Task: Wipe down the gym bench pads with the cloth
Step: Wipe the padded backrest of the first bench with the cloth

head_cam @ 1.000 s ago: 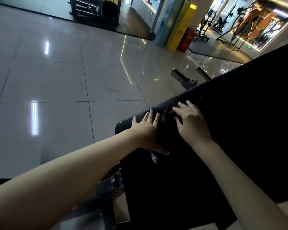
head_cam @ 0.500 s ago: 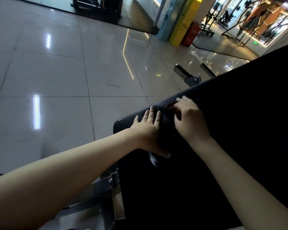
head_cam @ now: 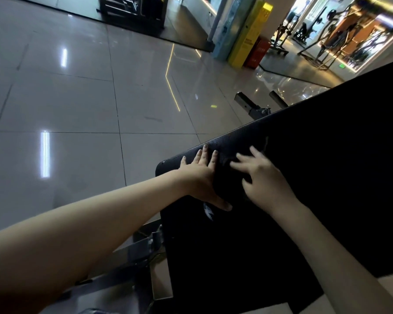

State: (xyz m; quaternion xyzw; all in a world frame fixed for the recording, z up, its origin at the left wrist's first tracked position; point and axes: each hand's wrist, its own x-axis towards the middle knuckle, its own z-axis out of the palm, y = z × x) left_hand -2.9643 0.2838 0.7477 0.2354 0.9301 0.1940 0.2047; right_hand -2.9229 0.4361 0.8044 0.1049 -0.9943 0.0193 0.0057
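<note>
A black padded gym bench pad (head_cam: 304, 177) slants across the right half of the view. A dark cloth (head_cam: 227, 175) lies bunched on its near-left end, hard to tell from the pad. My left hand (head_cam: 200, 175) lies flat on the pad with straight fingers, its thumb along the cloth's lower edge. My right hand (head_cam: 261, 177) rests on the cloth from the right, fingers spread and blurred with motion.
Glossy tiled floor (head_cam: 77, 109) spreads to the left. The bench's metal frame (head_cam: 145, 245) shows below the pad, and a frame foot (head_cam: 252, 107) beyond it. A yellow column pad (head_cam: 250, 35), a red box (head_cam: 258, 52) and gym machines stand at the far back.
My right hand has opened its fingers and shifted slightly right over the cloth. The left hand stays flat in place.
</note>
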